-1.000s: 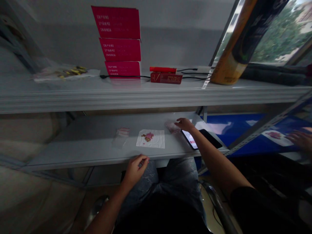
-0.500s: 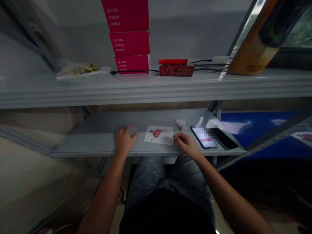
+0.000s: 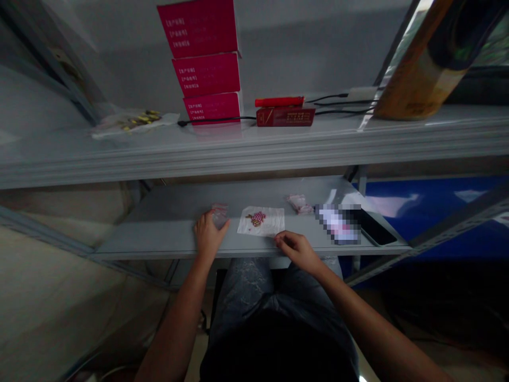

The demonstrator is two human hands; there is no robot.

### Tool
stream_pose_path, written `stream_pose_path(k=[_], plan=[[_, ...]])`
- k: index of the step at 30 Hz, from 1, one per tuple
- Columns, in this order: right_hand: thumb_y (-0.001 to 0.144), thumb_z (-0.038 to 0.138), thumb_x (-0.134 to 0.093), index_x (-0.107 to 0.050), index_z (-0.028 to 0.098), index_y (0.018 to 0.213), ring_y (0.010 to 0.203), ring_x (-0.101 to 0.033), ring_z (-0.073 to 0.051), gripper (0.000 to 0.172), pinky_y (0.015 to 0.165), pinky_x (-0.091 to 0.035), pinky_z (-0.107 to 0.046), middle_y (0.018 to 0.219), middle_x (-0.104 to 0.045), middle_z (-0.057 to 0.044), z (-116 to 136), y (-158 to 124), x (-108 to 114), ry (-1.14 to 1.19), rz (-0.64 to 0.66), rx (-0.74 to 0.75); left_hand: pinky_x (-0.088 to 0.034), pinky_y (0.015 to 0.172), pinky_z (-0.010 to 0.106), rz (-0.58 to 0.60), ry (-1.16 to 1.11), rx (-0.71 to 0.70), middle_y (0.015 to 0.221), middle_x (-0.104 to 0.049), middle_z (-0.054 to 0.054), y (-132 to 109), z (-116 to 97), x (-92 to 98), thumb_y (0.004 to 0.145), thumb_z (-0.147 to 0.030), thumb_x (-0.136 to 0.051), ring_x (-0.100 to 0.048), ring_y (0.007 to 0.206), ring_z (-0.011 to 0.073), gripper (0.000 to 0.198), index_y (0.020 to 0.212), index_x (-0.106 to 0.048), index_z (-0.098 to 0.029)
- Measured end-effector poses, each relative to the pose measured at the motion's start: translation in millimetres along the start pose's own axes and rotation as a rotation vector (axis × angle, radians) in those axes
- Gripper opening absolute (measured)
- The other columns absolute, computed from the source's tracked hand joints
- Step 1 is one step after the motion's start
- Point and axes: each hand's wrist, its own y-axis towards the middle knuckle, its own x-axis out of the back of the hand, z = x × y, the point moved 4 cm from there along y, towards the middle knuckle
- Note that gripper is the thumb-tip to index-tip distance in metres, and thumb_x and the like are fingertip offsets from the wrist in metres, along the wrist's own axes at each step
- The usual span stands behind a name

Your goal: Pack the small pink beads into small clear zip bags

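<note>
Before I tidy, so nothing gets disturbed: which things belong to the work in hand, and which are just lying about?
Likely in the job:
clear bags at the left hand
white sheet by the right hand
pink pieces on it
pinkish bags farther right, perhaps

Apparently lying about:
pink boxes
red box
dark phone

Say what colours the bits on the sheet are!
The bits look pink and yellowish-brown, in the head view.

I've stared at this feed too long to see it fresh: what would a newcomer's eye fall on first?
Probably the three stacked pink boxes, left of centre on the upper shelf. The big orange-and-dark container at that shelf's right would likely come next. Then perhaps the white sheet with its small pink and yellowish pieces, on the lower shelf between the left hand and right hand.
</note>
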Motion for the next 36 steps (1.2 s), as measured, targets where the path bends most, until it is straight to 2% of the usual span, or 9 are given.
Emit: stream_pose_path(k=[4, 8, 11, 14, 16, 20, 27, 32, 36], plan=[[0.102, 0.037, -0.057, -0.068, 0.019, 0.095, 0.071, -0.058, -0.017, 0.022, 0.064, -0.043, -0.029, 0.080, -0.065, -0.002, 1, -4, -7, 0.022, -0.024, -0.003, -0.051, 0.099, 0.046, 0.024, -0.140, -0.219, 0.120, -0.068, 0.013, -29, -34, 14.8, 0.087, -0.044, -0.076, -0.064, 0.114, 0.0326, 0.054, 0.131, -0.055, -0.021], [0.100, 0.037, -0.062, -0.069, 0.021, 0.105, 0.075, -0.061, -0.018, 0.018, 0.068, -0.047, -0.031, 0.088, -0.066, -0.003, 14, -16, -19, 0.015, -0.064, 0.045, -0.052, 0.099, 0.046, 0.152, -0.196, -0.371, 0.122, -0.064, 0.012, -73, -71, 20.0, 0.086, -0.039, -0.078, -0.061, 0.115, 0.0321, 0.060, 0.136, -0.051, -0.022], [0.097, 0.035, -0.068, -0.068, 0.023, 0.107, 0.087, -0.062, -0.020, 0.015, 0.077, -0.050, -0.033, 0.098, -0.065, -0.005, 24, -26, -30, -0.047, -0.036, 0.130, -0.053, 0.097, 0.048, 0.228, -0.219, -0.459, 0.121, -0.064, 0.012, -100, -87, 16.8, 0.084, -0.033, -0.077, -0.060, 0.113, 0.0328, 0.061, 0.137, -0.050, -0.021], [0.096, 0.030, -0.070, -0.069, 0.022, 0.104, 0.093, -0.062, -0.021, 0.011, 0.084, -0.050, -0.035, 0.102, -0.064, -0.006, 26, -31, -39, -0.100, 0.029, 0.169, -0.053, 0.098, 0.048, 0.295, -0.256, -0.513, 0.120, -0.063, 0.011, -114, -93, 10.8, 0.082, -0.025, -0.074, -0.060, 0.112, 0.0326, 0.060, 0.137, -0.050, -0.022], [0.098, 0.025, -0.066, -0.069, 0.021, 0.099, 0.093, -0.061, -0.021, 0.004, 0.084, -0.050, -0.035, 0.100, -0.063, -0.006, 24, -32, -42, -0.127, 0.061, 0.163, -0.053, 0.100, 0.049, 0.325, -0.282, -0.522, 0.121, -0.063, 0.010, -117, -95, 7.8, 0.081, -0.022, -0.072, -0.060, 0.113, 0.0324, 0.061, 0.138, -0.050, -0.024], [0.097, 0.017, -0.061, -0.067, 0.020, 0.090, 0.091, -0.061, -0.020, 0.009, 0.082, -0.049, -0.033, 0.095, -0.063, -0.005, 19, -30, -42, -0.098, 0.071, 0.128, -0.050, 0.103, 0.051, 0.359, -0.313, -0.507, 0.124, -0.062, 0.011, -115, -95, 6.6, 0.080, -0.024, -0.073, -0.059, 0.117, 0.0335, 0.063, 0.138, -0.050, -0.023], [0.100, 0.026, -0.060, -0.067, 0.021, 0.092, 0.090, -0.063, -0.021, 0.011, 0.081, -0.052, -0.034, 0.095, -0.066, -0.006, 26, -29, -39, -0.006, 0.035, 0.102, -0.050, 0.104, 0.049, 0.408, -0.375, -0.468, 0.125, -0.062, 0.010, -109, -95, 11.4, 0.082, -0.028, -0.075, -0.058, 0.118, 0.0318, 0.058, 0.135, -0.052, -0.025], [0.099, 0.026, -0.061, -0.070, 0.024, 0.104, 0.110, -0.065, -0.023, 0.011, 0.097, -0.053, -0.041, 0.114, -0.068, -0.009, 38, -34, -38, -0.033, 0.051, 0.242, -0.050, 0.105, 0.049, 0.462, -0.491, -0.485, 0.124, -0.064, 0.009, -106, -95, 16.7, 0.082, -0.028, -0.077, -0.059, 0.118, 0.0304, 0.054, 0.131, -0.055, -0.025], [0.094, 0.028, -0.065, -0.067, 0.025, 0.122, 0.119, -0.065, -0.026, 0.028, 0.101, -0.054, -0.043, 0.124, -0.071, -0.010, 44, -44, -42, -0.151, 0.151, 0.382, -0.051, 0.104, 0.047, 0.558, -0.677, -0.478, 0.127, -0.067, 0.010, -106, -92, 20.1, 0.084, -0.036, -0.079, -0.062, 0.119, 0.0282, 0.054, 0.132, -0.057, -0.025]])
